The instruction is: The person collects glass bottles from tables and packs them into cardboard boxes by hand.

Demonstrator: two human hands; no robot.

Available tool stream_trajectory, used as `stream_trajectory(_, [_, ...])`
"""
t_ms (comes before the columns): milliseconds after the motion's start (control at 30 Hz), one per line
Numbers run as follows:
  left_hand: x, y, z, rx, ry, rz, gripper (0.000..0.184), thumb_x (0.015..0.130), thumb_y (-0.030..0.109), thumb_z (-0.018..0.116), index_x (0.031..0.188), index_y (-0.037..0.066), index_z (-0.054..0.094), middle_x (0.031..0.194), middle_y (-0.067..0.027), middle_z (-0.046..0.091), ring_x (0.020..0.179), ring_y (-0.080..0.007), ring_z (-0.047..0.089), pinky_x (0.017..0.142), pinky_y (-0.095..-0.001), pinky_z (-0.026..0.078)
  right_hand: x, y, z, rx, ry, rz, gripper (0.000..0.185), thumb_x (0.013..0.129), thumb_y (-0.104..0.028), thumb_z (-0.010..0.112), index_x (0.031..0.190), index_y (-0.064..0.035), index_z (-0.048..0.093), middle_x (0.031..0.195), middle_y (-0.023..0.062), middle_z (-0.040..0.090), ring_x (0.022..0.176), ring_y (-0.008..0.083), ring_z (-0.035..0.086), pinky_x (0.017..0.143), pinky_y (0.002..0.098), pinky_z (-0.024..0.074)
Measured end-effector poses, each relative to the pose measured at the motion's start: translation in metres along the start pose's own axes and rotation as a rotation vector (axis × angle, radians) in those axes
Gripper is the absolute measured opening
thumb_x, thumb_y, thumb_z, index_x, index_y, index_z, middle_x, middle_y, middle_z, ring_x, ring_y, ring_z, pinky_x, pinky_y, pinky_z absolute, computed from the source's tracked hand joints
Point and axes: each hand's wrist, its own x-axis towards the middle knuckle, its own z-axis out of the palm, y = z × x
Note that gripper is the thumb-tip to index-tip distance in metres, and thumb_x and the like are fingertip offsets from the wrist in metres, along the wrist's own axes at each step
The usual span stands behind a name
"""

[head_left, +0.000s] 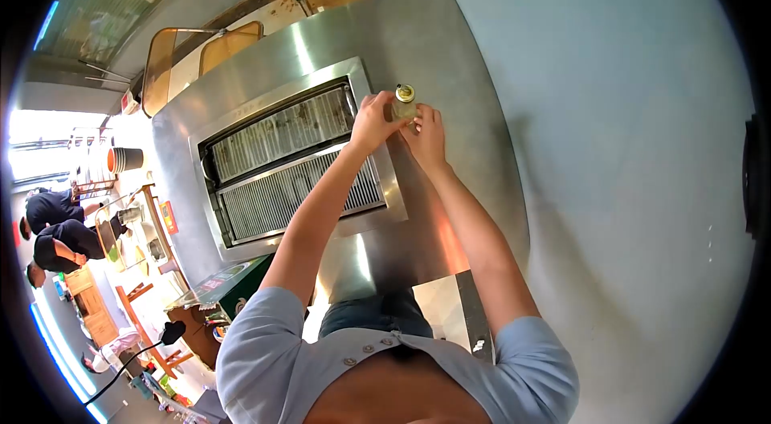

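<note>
A small clear glass bottle with a gold-coloured cap (405, 95) is upright on or just above the steel counter (450, 207), beyond the right end of the inset grill; I cannot tell whether its base touches. My left hand (373, 124) closes on the bottle from the left, thumb and fingers against the glass. From the right and near side, my right hand (426, 137) has its fingers curled against it. The hands partly hide the lower part of the bottle, and its contents are hard to make out.
Left of the bottle, the counter has a recessed grill (293, 163) with slatted panels. A plain wall (618, 143) runs along the right. Folding chairs (193, 59) stand behind. Stacked cups (125, 160), a green box (241, 287) and several people (60, 235) are to the left.
</note>
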Motion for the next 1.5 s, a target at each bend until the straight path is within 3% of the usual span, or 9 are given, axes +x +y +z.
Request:
stream_trajectory(400, [-0.030,-0.016,-0.004,-0.068,-0.012,-0.044,0.062,0.065,0.019,0.080,0.115,0.004,0.049,0.102,-0.0137,0.060,0.094,-0.0293,0.060,0.085,-0.0398,0.047,-0.021,-0.002,0.020,-0.034,-0.041,-0.028,0.047,0.074,-0.007,0.071,0.115,-0.0029,0.047,0.108,0.0177,0.056,0.096,0.0329,0.061,0.081,0.0396,0.0513])
stream_trajectory(700, [-0.056,-0.006,-0.002,-0.134,0.046,-0.082,0.073,0.065,0.010,0.072,0.131,0.006,0.041,0.118,-0.0183,0.050,0.115,-0.0384,0.047,0.099,-0.0419,0.042,-0.029,0.011,0.023,0.101,-0.131,0.029,0.049,0.076,-0.005,0.067,0.120,0.0006,0.044,0.117,0.0205,0.051,0.099,0.0310,0.061,0.082,0.0365,0.0516])
stream_trajectory(800, [-0.081,0.008,-0.001,-0.191,0.204,-0.168,0.061,0.067,0.008,0.070,0.123,0.004,0.046,0.111,-0.0194,0.054,0.106,-0.0372,0.053,0.090,-0.0407,0.046,-0.045,0.030,0.023,-0.106,-0.033,-0.007,0.047,0.077,-0.007,0.066,0.119,0.0007,0.046,0.111,0.0191,0.055,0.096,0.0297,0.063,0.078,0.0358,0.0524])
stream_trajectory(900, [-0.111,0.015,0.010,-0.362,0.253,-0.350,0.023,0.079,0.016,0.071,0.096,0.002,0.064,0.076,-0.0077,0.066,0.066,-0.0135,0.063,0.062,-0.0286,0.051,-0.073,-0.002,-0.001,-0.071,-0.052,0.018,0.026,0.081,-0.011,0.065,0.103,0.0006,0.057,0.089,0.0139,0.065,0.079,0.0269,0.066,0.072,0.0357,0.0530])
stream_trajectory(967, [-0.137,0.039,0.003,-0.419,0.230,-0.445,0.018,0.082,0.014,0.066,0.094,0.001,0.065,0.069,-0.0072,0.065,0.066,-0.0136,0.063,0.061,-0.0288,0.050,-0.094,-0.020,-0.011,-0.095,-0.073,-0.042,0.017,0.083,-0.012,0.065,0.095,-0.0001,0.062,0.079,0.0117,0.067,0.072,0.0261,0.066,0.070,0.0358,0.0530])
stream_trajectory(1033, [-0.162,0.050,-0.001,-0.481,0.267,-0.464,0.016,0.085,0.013,0.063,0.094,0.001,0.065,0.067,-0.0070,0.064,0.065,-0.0138,0.063,0.060,-0.0289,0.050,-0.115,-0.051,-0.022,-0.024,-0.230,0.224,0.017,0.087,-0.018,0.062,0.083,-0.0011,0.064,0.070,0.0106,0.067,0.065,0.0256,0.066,0.067,0.0370,0.0527])
stream_trajectory(1267, [-0.263,0.077,-0.039,-0.548,0.387,-0.455,0.016,0.090,0.009,0.054,0.101,0.000,0.062,0.082,-0.0099,0.067,0.073,-0.0158,0.065,0.066,-0.0297,0.053,-0.171,-0.088,0.000,-0.071,-0.383,-0.165,0.031,0.095,-0.026,0.052,0.084,-0.0004,0.064,0.065,0.0070,0.065,0.060,0.0166,0.065,0.056,0.0306,0.0510])
stream_trajectory(1400, [-0.343,0.096,-0.096,-0.463,0.454,-0.280,0.019,0.084,0.009,0.063,0.101,0.001,0.064,0.082,-0.0076,0.068,0.075,-0.0132,0.065,0.067,-0.0264,0.052,-0.219,-0.144,0.015,0.159,-0.700,-0.041,0.020,0.095,-0.018,0.052,0.097,-0.0003,0.062,0.078,0.0075,0.067,0.061,0.0137,0.065,0.051,0.0267,0.0496])
stream_trajectory(1500, [-0.404,0.108,-0.142,-0.453,0.448,-0.365,0.017,0.088,0.012,0.060,0.101,0.002,0.064,0.082,-0.0070,0.067,0.074,-0.0132,0.066,0.065,-0.0256,0.052,-0.256,-0.171,0.038,0.247,-0.955,0.011,0.029,0.094,-0.019,0.053,0.116,0.0002,0.052,0.092,0.0074,0.065,0.063,0.0153,0.065,0.049,0.0250,0.0512])
